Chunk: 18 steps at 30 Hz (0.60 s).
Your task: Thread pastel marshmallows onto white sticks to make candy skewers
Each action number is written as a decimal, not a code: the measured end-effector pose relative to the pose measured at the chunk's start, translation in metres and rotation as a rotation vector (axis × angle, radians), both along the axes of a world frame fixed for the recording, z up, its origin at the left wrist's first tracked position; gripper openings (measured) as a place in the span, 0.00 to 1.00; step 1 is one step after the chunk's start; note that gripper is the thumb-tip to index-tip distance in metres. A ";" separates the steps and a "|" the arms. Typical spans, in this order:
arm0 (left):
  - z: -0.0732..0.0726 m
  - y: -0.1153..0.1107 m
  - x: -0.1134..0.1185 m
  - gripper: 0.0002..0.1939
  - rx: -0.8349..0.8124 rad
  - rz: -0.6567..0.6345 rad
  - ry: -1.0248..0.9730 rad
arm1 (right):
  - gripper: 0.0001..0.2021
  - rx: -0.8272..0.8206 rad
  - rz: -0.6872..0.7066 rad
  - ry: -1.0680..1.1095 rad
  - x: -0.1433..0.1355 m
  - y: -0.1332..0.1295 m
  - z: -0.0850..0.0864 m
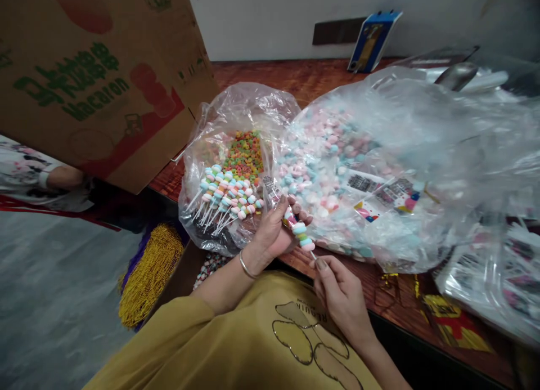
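My left hand (276,229) is closed around a small clear printed candy wrapper (271,188). Close by its fingertips is a marshmallow skewer (302,236) with blue, green and pink pieces; its top end seems to be at the mouth of the wrapper, though the fingers partly hide this. Between thumb and fingers, my right hand (340,291) pinches the white stick at the skewer's lower end. A pile of similar finished marshmallow skewers (228,193) lies just left of my left hand, on an open plastic bag (196,153).
Small colourful ring candies (244,156) fill the left bag. A large clear bag of pastel marshmallows (333,131) lies right of it, with loose wrappers (379,190) on top. A printed cardboard box (139,97) stands left; a blue box (373,41) is at the wall.
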<state>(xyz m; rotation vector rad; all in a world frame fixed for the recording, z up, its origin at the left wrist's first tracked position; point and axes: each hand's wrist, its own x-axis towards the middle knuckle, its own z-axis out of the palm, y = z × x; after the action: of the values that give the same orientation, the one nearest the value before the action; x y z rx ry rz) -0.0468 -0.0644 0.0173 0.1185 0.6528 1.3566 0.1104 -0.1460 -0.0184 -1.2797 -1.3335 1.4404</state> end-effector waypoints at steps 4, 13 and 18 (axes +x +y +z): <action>-0.002 -0.001 0.005 0.15 0.005 -0.045 -0.014 | 0.21 -0.407 0.073 0.427 -0.005 0.001 0.001; -0.001 0.002 0.017 0.18 -0.036 -0.034 0.071 | 0.09 0.733 -0.099 -0.602 0.002 0.009 -0.008; -0.001 0.001 0.021 0.17 0.023 -0.070 0.094 | 0.14 0.193 -0.040 -0.085 0.002 0.011 -0.005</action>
<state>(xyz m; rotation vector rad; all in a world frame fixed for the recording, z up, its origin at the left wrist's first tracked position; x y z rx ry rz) -0.0261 -0.0635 0.0164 0.2225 0.7053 1.2976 0.1121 -0.1351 -0.0236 -1.2440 -1.4573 1.2099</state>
